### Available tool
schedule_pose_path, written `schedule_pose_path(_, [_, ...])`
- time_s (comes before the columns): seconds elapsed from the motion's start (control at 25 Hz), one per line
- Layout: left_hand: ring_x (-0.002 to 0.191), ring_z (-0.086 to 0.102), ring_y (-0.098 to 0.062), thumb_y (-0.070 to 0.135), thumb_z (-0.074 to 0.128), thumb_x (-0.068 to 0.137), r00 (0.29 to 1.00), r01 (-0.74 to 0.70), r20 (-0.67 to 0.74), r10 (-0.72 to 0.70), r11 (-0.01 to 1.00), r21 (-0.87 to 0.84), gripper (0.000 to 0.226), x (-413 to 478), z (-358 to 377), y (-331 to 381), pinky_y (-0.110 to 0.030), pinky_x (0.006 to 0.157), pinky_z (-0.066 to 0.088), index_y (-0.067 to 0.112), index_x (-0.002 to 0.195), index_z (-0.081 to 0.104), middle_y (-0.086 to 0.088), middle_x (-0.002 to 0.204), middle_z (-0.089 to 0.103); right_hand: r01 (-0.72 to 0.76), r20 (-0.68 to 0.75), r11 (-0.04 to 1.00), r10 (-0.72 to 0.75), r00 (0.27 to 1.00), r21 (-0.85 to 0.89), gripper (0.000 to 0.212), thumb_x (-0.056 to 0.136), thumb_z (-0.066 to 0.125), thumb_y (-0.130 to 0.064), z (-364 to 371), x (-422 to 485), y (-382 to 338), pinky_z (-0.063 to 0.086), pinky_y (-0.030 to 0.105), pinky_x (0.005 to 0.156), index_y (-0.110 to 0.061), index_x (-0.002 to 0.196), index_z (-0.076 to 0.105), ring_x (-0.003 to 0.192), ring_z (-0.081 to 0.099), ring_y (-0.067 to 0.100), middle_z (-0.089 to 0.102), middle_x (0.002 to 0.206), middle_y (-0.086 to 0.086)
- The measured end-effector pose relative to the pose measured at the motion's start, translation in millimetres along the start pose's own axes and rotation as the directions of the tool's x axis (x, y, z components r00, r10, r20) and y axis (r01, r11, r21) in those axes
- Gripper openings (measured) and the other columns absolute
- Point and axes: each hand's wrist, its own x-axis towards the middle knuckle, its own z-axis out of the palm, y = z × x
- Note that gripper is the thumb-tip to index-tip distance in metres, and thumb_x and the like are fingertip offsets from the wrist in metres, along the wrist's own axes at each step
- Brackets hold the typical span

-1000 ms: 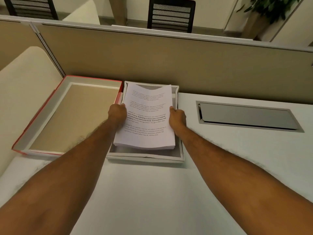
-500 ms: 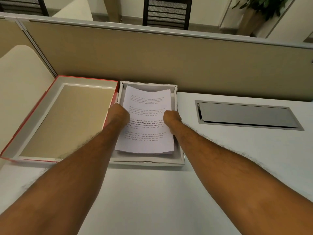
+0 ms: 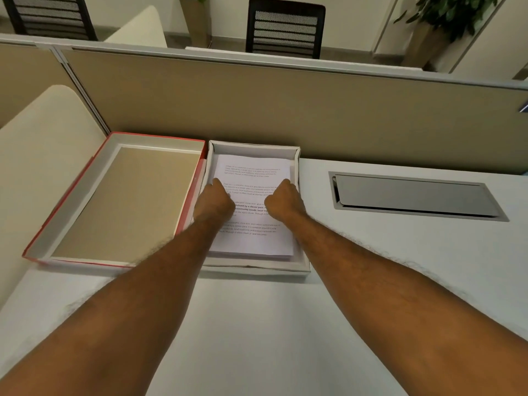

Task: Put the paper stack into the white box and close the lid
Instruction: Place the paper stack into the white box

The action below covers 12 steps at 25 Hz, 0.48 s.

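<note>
The paper stack (image 3: 253, 195) is found lying flat inside the white box (image 3: 303, 261) on the tabletop (image 3: 257, 324), pressed upon by the left hand (image 3: 213, 202) and right hand (image 3: 283, 202), both curled and set apart, while the red-edged lid (image 3: 114, 195) is seen upturned just beside the box.

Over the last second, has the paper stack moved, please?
Yes. The paper stack has dropped into the white box, its far edge now lying below the box's far wall.
</note>
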Motion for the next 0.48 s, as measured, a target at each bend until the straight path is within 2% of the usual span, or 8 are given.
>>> schedule_pose_path(0.08, [0.119,0.057,-0.031,0.027,0.054,0.093,0.997,-0.079,0.002,0.079,0.997,0.013,0.045,-7.5,-0.4,-1.8,-0.041,0.098,0.047,0.010,0.133,0.046,-0.011,0.135,0.056,0.130,-0.011,0.985,-0.132,0.991,-0.109,0.045,0.086,0.061,-0.026,2.6,-10.3,9.9,0.057,0.043,0.087,-0.009,0.125,0.047,0.108,0.060,0.028,0.058,0.125,0.011])
schedule_pose_path(0.2, [0.139,0.039,-0.032,0.038,0.053,0.094,0.980,-0.191,0.075,0.183,0.973,0.128,0.063,-22.3,-0.1,-9.0,-0.046,0.113,0.035,0.012,0.148,0.031,-0.009,0.153,0.039,0.258,0.014,0.945,-0.260,0.965,-0.203,0.060,0.088,0.061,-0.037,4.8,-28.5,19.4,0.046,0.042,0.105,-0.011,0.138,0.039,0.127,0.049,0.028,0.048,0.141,0.011])
schedule_pose_path(0.32, [0.146,0.027,-0.030,0.050,0.046,0.093,0.958,-0.285,0.115,0.262,0.905,0.315,0.071,-36.3,1.0,-22.2,-0.049,0.118,0.025,0.017,0.151,0.024,-0.008,0.159,0.028,0.309,0.071,0.908,-0.301,0.951,-0.284,0.073,0.091,0.054,-0.046,14.4,-40.9,27.8,0.023,0.045,0.120,-0.015,0.149,0.024,0.146,0.026,0.030,0.026,0.159,0.009])
schedule_pose_path(0.4, [0.150,0.013,-0.029,0.059,0.037,0.093,0.947,-0.321,0.150,0.284,0.849,0.419,0.075,-45.7,1.6,-32.1,-0.050,0.121,0.014,0.020,0.153,0.016,-0.006,0.163,0.015,0.337,0.093,0.883,-0.325,0.941,-0.327,0.075,0.094,0.047,-0.051,16.1,-48.4,26.4,0.008,0.045,0.122,-0.017,0.153,0.016,0.151,0.012,0.028,0.013,0.164,0.006])
schedule_pose_path(0.48, [0.151,0.004,-0.028,0.067,0.028,0.090,0.943,-0.330,0.139,0.301,0.812,0.481,0.079,-54.3,-1.1,-44.1,-0.051,0.122,0.006,0.024,0.154,0.010,-0.004,0.165,0.006,0.370,0.095,0.850,-0.362,0.927,-0.374,0.075,0.094,0.041,-0.055,17.4,-57.4,21.1,0.001,0.045,0.122,-0.019,0.154,0.011,0.152,0.004,0.027,0.005,0.165,0.004])
